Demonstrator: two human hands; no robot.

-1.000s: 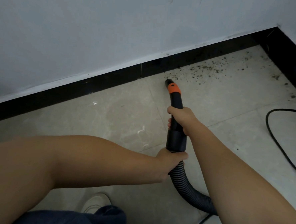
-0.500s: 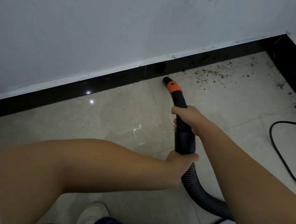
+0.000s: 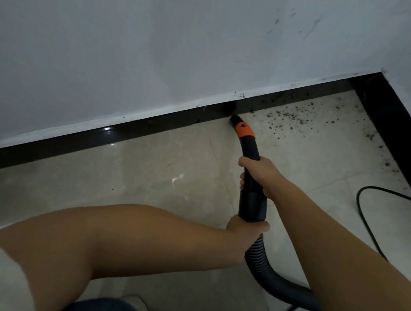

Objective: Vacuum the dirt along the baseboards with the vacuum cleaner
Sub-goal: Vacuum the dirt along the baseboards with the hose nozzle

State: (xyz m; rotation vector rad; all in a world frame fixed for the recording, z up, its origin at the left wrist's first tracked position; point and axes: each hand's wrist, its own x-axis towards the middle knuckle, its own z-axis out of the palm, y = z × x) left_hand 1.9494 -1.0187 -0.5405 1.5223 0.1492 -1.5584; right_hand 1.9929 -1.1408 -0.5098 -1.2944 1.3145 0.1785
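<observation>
The black vacuum wand with an orange collar points its nozzle tip at the foot of the black baseboard. My right hand grips the wand's upper handle. My left hand holds it lower, where the ribbed hose joins. Dark crumbs of dirt lie scattered on the tiles to the right of the nozzle, along the baseboard toward the corner.
A second black baseboard runs down the right wall from the corner, with dirt along it. A black power cord loops on the beige tiles at the right. A white shoe shows at the bottom.
The nozzle has moved forward from the open tile up to the baseboard's foot. Both hands followed it, and the view shifted closer to the wall.
</observation>
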